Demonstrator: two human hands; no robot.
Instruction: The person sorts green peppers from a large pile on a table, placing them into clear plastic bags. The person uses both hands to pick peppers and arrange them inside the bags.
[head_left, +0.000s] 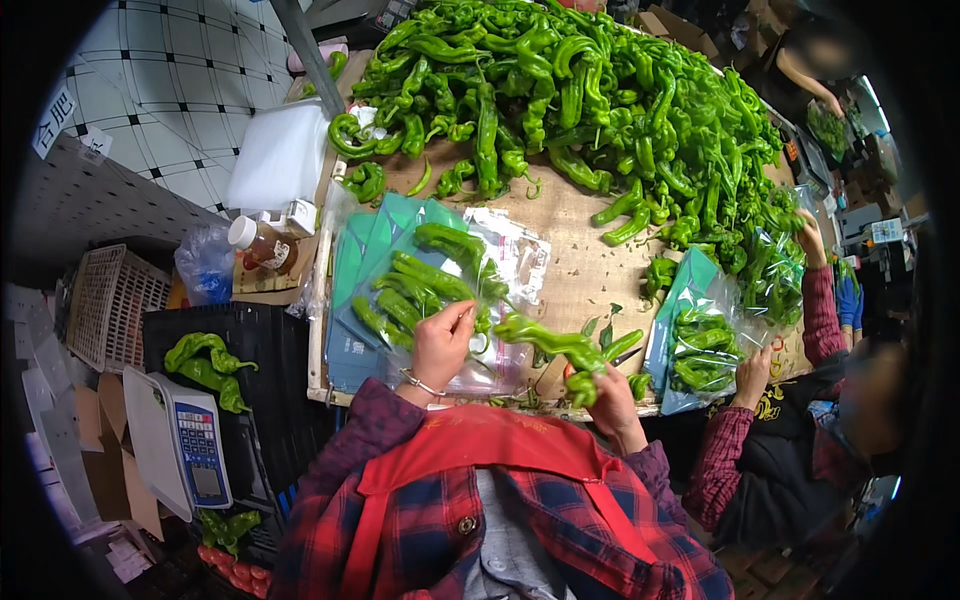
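Note:
My left hand pinches the edge of a clear plastic bag that lies on the table in front of me. Several long green peppers show side by side in the bag. Just right of it, my right hand grips a long, wrinkled green pepper, its far end pointing toward the bag's opening. Under the bag, flat green-and-blue printed bags are fanned out. Near my right hand lie loose leaves and a dark blade, partly hidden by the pepper.
A large heap of green peppers covers the table's far side. At right, a co-worker's hand holds a filled pepper bag. On my left stand a digital scale, a capped bottle and a stack of white sheets.

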